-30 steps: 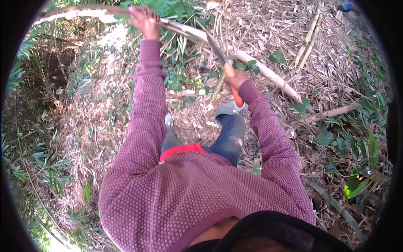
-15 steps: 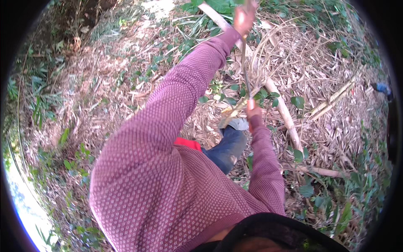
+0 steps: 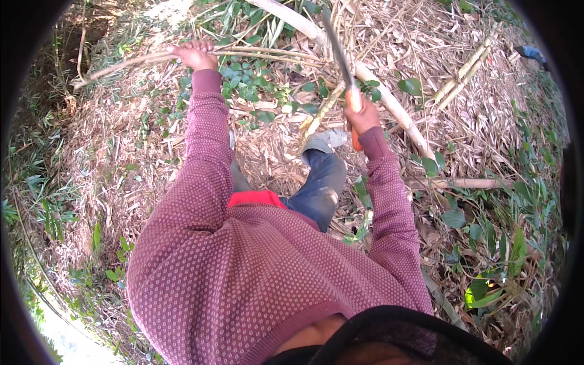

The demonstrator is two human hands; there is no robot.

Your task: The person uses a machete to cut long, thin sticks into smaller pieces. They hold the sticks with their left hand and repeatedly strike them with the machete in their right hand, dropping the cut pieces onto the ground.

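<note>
Dry bamboo litter (image 3: 486,109) covers the slope where this person stands, one shoe (image 3: 325,141) planted ahead among small green plants (image 3: 249,85). The left hand (image 3: 194,55) is stretched out and up, fingers wrapped tight around a thin pale stem (image 3: 121,62) that runs off to the left and bows a little along its length. The right hand (image 3: 363,117) is clenched round the orange handle (image 3: 353,100) of a long chopping blade (image 3: 336,45), which points up and away toward a thick pale bamboo pole (image 3: 395,106) lying slantwise across the ground just beyond it.

That thin stem looks light and springy to me, likely to whip or flex if let go, so a firm grasp near its thicker end seems sensible, well apart from where the blade is. Its surface appears dry and smooth, perhaps a bit slippery. The thick pole looks stiff, hard and heavier, and would not bend under a hand. The blade is best held only by that handle, low down, as it is now; its edge is too blurred to judge.
</note>
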